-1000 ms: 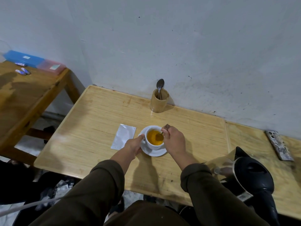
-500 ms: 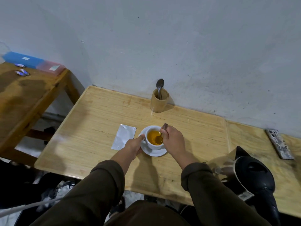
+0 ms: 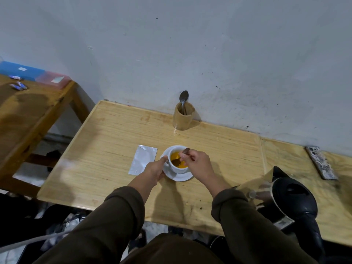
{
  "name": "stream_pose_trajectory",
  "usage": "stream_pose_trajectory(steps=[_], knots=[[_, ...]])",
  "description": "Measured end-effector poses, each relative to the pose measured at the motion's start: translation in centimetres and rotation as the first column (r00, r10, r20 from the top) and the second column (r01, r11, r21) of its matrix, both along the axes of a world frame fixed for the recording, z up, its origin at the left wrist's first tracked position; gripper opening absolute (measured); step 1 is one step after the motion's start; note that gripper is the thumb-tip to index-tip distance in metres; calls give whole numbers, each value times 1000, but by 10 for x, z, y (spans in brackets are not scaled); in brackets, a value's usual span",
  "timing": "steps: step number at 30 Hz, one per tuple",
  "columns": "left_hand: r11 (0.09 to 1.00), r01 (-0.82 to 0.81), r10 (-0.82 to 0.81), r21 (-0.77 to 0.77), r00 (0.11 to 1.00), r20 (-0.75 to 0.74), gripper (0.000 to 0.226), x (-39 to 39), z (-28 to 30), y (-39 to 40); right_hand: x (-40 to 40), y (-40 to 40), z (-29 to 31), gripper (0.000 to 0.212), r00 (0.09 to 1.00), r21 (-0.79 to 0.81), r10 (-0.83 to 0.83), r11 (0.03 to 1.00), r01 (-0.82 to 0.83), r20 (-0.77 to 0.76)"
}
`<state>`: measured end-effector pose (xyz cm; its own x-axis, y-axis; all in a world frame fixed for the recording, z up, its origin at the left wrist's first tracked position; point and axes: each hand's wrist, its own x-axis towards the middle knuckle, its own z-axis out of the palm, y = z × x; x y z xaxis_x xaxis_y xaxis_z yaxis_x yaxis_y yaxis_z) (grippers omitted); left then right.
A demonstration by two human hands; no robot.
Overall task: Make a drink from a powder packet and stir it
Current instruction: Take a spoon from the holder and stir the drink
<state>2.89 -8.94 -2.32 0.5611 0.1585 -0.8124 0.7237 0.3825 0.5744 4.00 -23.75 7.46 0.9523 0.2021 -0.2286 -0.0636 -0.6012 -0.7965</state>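
Note:
A white cup (image 3: 176, 167) of orange drink (image 3: 177, 161) stands on a white saucer (image 3: 181, 177) in the middle of the wooden table (image 3: 114, 141). My right hand (image 3: 198, 164) pinches a spoon (image 3: 181, 156) whose bowl dips into the drink. My left hand (image 3: 155, 171) holds the cup's left side and the saucer rim. A flat silver powder packet (image 3: 143, 159) lies on the table just left of the cup.
A black and steel kettle (image 3: 289, 199) stands at the right front. A wooden holder (image 3: 183, 119) with a spoon (image 3: 183, 97) is at the wall. A phone (image 3: 321, 162) lies far right. A second table (image 3: 22, 111) with boxes is at the left.
The spoon has swung round inside the cup, its bowl now toward the left side of the drink. My left hand has stayed on the cup.

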Motion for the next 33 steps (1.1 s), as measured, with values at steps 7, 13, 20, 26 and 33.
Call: stream_pose_trajectory(steps=[7, 13, 20, 26, 33], knots=[[1000, 12, -12, 17, 1000, -14, 60, 0, 7, 1, -7, -11, 12, 13, 1000, -75, -6, 997, 8, 25], [997, 45, -45, 66, 999, -12, 62, -4, 12, 1, -24, -27, 15, 11, 994, 5, -85, 996, 86, -72], [988, 77, -81, 133, 996, 23, 63, -11, 15, -4, -55, -38, 18, 19, 898, 227, -108, 948, 222, -426], [923, 229, -242, 310, 970, 4, 51, -23, 25, -7, -82, -35, 10, 19, 890, 220, -215, 921, 322, -403], [842, 291, -356, 453, 933, 61, 42, -41, 32, -14, -98, -27, -16, 25, 816, 122, -388, 870, 478, -429]])
